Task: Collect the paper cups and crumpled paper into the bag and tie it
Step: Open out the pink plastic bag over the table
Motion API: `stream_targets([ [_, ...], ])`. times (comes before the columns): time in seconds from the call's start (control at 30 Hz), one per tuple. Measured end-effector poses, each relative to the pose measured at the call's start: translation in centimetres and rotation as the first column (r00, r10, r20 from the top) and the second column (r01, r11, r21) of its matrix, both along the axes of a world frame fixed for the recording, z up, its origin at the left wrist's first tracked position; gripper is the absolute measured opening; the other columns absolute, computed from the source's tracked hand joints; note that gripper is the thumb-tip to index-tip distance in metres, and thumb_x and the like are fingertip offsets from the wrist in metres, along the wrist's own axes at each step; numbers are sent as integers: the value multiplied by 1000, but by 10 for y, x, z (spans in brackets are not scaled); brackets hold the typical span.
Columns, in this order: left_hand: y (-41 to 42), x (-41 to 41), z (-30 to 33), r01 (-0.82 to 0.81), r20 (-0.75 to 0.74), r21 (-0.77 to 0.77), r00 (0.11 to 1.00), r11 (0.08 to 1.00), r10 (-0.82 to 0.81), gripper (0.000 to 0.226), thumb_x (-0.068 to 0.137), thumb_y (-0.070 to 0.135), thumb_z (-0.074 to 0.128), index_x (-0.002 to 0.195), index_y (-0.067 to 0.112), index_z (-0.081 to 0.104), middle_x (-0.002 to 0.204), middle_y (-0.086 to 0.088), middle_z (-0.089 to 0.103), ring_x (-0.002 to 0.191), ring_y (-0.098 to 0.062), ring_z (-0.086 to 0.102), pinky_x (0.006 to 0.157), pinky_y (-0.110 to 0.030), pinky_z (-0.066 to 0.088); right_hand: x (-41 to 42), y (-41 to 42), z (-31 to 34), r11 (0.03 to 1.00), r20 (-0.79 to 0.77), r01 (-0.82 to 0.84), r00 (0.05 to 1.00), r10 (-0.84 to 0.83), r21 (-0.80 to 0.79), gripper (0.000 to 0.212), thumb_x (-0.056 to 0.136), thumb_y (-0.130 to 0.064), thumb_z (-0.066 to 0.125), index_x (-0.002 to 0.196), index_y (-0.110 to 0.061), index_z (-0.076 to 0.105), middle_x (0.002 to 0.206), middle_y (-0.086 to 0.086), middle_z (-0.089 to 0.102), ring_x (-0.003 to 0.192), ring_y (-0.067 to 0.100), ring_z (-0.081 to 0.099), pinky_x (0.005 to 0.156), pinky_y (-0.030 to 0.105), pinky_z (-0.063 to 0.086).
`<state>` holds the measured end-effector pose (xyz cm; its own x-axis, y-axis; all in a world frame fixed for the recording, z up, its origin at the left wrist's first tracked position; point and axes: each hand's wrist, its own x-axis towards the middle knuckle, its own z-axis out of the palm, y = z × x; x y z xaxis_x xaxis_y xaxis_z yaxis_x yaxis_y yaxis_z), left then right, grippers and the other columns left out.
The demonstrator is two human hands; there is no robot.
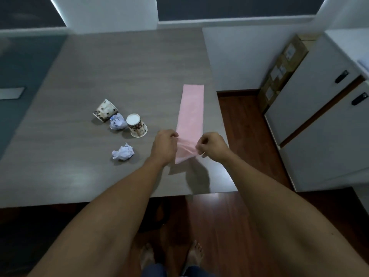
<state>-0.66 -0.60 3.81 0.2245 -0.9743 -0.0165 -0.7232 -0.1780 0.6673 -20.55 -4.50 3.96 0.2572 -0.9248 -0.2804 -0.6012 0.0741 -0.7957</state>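
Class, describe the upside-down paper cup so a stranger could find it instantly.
On the grey wood-grain table, left of the long pink plastic bag, sits a brown-patterned paper cup. Unlike the tipped-over patterned cup, it stands inverted, white base up.

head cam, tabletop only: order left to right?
tipped cup → paper ball → upside-down cup → left hand → pink bag → right hand. Near paper ball left out: it overlaps the far one sideways.
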Motion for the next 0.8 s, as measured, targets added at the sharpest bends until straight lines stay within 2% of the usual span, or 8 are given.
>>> stream_targets([
  [0.13, -13, 13, 46, -323, -305, -17, 903, 946, 303, 45, 78, 30, 74, 112, 17, 47, 111, -7, 56, 94, -25, 59, 88, -35, 48, 32, -10, 53, 993, 174, 109, 980, -101, -36, 13, 82, 1, 78, 86, 5, 66, 80, 19, 70, 65, 25, 68, 62, 39, 62],
  [0.17, -18, 18, 58, -395, -481, 59, 794, 917, 372, 55, 74, 35, 77, 114, 16, 44, 111, -10, 60, 91, -28, 66, 83, -40, 55, 38, -13, 64, 991, 209, 130, 971, -120, -36, 15, 82, 0, 79, 90, 5, 67, 84, 20, 71, 68, 27, 69, 65, 40, 63],
  [0.23, -25, 27, 81, -372, -807, 261, 423, 891, 413, 59, 76, 31, 81, 120, 8, 49, 108, -15, 65, 86, -26, 73, 68, -38, 61, 51, -16, 84, 986, 267, 166, 952, -152, -33, 17, 83, -3, 79, 96, 3, 70, 86, 19, 71, 69, 26, 67, 62, 36, 61],
  [0.3, -25, 32, 102, -245, -890, 340, 228, 908, 395, 34, 83, 19, 82, 107, 5, 63, 93, -13, 70, 82, -23, 71, 69, -32, 60, 63, -18, 97, 984, 301, 177, 939, -164, -19, 14, 86, -7, 78, 95, 3, 71, 84, 15, 71, 67, 21, 65, 58, 28, 56],
  [0.47, -31, 57, 120, -228, -800, 290, 475, 929, 367, 9, 86, 0, 71, 81, 6, 67, 67, -11, 64, 48, -15, 51, 39, -20, 37, 92, -15, 117, 976, 389, 216, 896, -214, 38, 16, 90, -7, 72, 90, 8, 67, 75, 14, 65, 66, 21, 62, 61, 30, 58],
  [0.57, -35, 88, 124, -373, -768, 226, 499, 900, 400, 14, 84, 4, 72, 73, 8, 63, 67, -13, 63, 48, -18, 53, 40, -19, 34, 103, -18, 121, 917, 306, 398, 878, -370, -33, 15, 94, -10, 61, 87, 3, 63, 79, 12, 64, 70, 22, 60, 59, 36, 59],
  [0.67, -33, 127, 121, -500, -645, 180, 590, 847, 486, 23, 73, 26, 81, 74, 7, 67, 81, -17, 73, 70, -26, 69, 61, -32, 53, 103, -23, 124, 775, 230, 626, 770, -595, -92, 11, 94, -12, 53, 85, -12, 59, 89, 8, 66, 79, 25, 66, 69, 49, 63],
  [0.8, -26, 148, 124, -364, -176, 19, 916, 931, 361, 68, 73, 42, 77, 129, 13, 50, 134, -13, 55, 123, -34, 54, 103, -46, 45, 110, -17, 140, 741, 333, 671, 704, -627, -23, 5, 92, -2, 50, 92, -5, 54, 90, 13, 62, 74, 23, 62, 62, 36, 58],
])
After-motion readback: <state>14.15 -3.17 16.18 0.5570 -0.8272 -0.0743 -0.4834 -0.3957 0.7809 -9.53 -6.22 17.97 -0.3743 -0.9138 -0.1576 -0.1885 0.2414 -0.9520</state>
